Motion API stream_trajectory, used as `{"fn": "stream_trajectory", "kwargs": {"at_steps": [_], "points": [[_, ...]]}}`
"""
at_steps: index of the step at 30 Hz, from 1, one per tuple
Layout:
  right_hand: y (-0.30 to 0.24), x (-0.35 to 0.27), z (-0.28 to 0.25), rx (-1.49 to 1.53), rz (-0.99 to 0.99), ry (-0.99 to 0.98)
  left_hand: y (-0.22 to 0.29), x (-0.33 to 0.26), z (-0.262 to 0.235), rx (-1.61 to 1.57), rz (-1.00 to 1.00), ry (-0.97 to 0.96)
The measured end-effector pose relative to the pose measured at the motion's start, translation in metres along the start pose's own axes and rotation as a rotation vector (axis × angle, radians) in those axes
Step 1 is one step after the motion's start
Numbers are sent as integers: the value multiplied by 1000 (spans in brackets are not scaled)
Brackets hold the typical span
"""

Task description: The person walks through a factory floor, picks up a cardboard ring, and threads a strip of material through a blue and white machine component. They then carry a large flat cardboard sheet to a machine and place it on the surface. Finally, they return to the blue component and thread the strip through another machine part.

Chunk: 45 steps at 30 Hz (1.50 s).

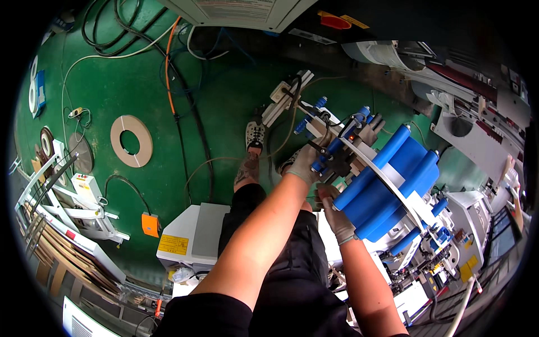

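My left hand (304,164), in a pale glove, reaches to a machine unit with blue and black fittings. Its fingers are bent around a part beside a black lever (320,149); what they grip is partly hidden. Below and to the right, my right hand (339,221), also gloved with bare fingertips, is at the left end of the large blue rollers (373,210). Its fingers are curled close together, and whatever lies in them is too small to make out. A white side plate (387,182) crosses the rollers. A small orange light (351,137) glows above my left hand.
Black cables (188,101) and an orange cable (170,84) run over the green floor (224,129). A tan ring-shaped roll (145,140) lies to the left. Near my legs stands a grey-white cabinet (209,230). More machinery (466,112) fills the right side, where another person's hand (510,175) shows.
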State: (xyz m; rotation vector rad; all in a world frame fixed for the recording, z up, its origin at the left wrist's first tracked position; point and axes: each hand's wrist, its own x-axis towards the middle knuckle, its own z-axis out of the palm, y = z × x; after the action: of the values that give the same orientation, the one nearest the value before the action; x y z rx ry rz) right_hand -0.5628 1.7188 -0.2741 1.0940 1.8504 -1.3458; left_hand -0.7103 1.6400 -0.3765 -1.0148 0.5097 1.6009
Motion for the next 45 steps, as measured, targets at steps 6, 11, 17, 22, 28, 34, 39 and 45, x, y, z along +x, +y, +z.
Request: {"fn": "stream_trajectory", "kwargs": {"at_steps": [6, 11, 17, 22, 28, 34, 39, 45], "points": [[11, 0, 14, 263, 51, -20, -29, 61, -69, 621, 613, -411], [51, 0, 6, 16, -163, 23, -19, 63, -72, 1022, 835, -428], [27, -7, 1, 6, -108, 63, -22, 68, -62, 240, 340, -479], [12, -9, 4, 82, -17, 64, 10, 4, -8, 50, 30, -270], [4, -8, 13, 94, 11, 40, -10, 36, -54, 979, 784, -377], [23, -2, 13, 56, 54, 11, 37, -8, -28, 1289, 1168, -544], [17, -6, 9, -8, -10, 8, 34, 0, -28, 710, 386, -379], [19, -9, 6, -2, 1, 16, 39, -22, 12, 265, 39, -12]]}}
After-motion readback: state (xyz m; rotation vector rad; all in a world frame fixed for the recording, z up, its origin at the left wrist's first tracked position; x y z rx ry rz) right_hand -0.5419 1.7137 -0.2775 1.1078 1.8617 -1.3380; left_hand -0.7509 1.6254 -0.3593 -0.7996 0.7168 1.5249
